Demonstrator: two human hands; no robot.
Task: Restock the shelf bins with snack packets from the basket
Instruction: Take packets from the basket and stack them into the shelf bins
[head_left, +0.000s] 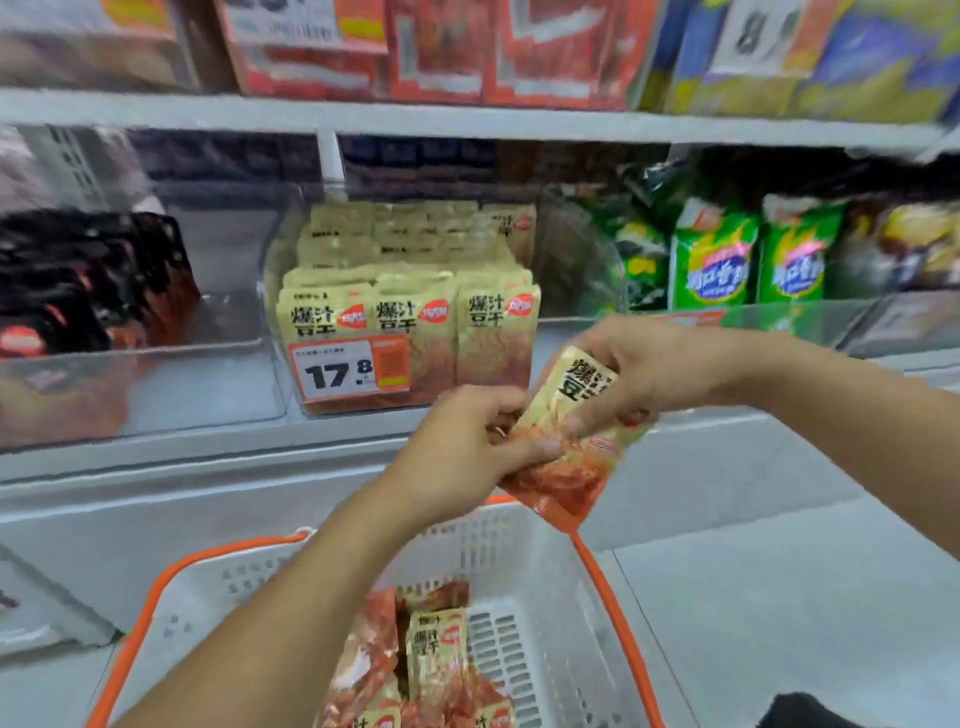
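Both hands hold cream-and-red snack packets (569, 457) in the air, just below the shelf edge. My left hand (462, 447) grips the lower left side, and my right hand (649, 369) pinches the top from the right. Straight behind stands a clear shelf bin (566, 260) with rows of the same packets (410, 322) and an orange price tag (350, 371). Below, the white basket with an orange rim (540, 587) holds several more such packets (431, 654).
A clear bin (218, 364) at left holds dark red-and-black packets (83, 291). Green snack bags (748, 254) fill the bin at right. The upper shelf carries red boxes (467, 47) and blue-yellow packs (831, 62). Grey floor lies at right.
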